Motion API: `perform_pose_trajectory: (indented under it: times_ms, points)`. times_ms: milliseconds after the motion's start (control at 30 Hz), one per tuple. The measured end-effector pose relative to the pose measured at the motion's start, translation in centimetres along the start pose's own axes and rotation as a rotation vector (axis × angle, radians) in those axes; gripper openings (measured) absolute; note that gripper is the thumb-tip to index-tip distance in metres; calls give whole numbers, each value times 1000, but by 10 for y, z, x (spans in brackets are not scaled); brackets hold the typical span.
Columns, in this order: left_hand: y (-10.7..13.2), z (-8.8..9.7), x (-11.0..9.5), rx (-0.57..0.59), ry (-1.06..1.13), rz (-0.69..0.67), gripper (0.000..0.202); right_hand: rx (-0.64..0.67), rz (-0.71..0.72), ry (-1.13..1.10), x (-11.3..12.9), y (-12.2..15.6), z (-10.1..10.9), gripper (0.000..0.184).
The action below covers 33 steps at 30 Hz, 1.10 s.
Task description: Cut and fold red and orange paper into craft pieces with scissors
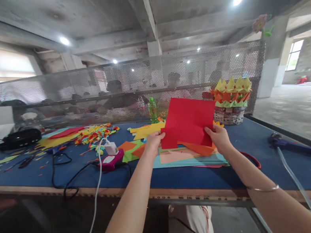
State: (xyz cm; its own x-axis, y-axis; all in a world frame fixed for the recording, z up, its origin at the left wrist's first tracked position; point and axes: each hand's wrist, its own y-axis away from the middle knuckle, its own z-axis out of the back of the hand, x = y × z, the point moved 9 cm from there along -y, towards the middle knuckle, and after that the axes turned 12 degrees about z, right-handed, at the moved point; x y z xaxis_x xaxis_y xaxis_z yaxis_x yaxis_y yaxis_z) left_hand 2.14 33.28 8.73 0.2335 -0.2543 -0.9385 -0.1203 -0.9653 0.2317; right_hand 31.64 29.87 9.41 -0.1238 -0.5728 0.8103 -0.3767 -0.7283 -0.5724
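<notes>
Between my two hands a sheet of red paper [190, 120] is held up at a tilt above the table. My left hand [154, 141] pinches its lower left edge, thumb on the near face. At the lower right edge my right hand [218, 136] grips it the same way; the fingers behind the sheet are hidden. Below lies a stack of coloured paper [178, 162], light blue with a pale pink piece on top. A folded orange piece [200, 148] shows under the red sheet's lower edge.
A magenta power strip [112, 161] with a white charger and cables lies at left. Paper scraps [95, 135] are heaped behind it. A green bottle [153, 111] and a basket of folded paper [230, 113] stand at the back. A blue-handled glue gun [297, 145] lies right.
</notes>
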Motion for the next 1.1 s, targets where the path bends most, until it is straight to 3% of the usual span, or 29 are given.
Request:
perform_pose_trajectory:
  times_ms: [200, 400, 600, 1100]
  points:
    - [-5, 5, -1, -35, -74, -15, 33, 67, 80, 76, 6, -1, -4, 26]
    - [-2, 1, -5, 10, -68, -64, 30, 140, 70, 35, 13, 4, -15, 36]
    - [0, -2, -8, 32, -29, -103, 28, 159, 40, -25, 17, 8, -21, 43]
    - [2, -1, -10, 11, -35, -117, 29, 143, 15, -76, 18, 9, -22, 41]
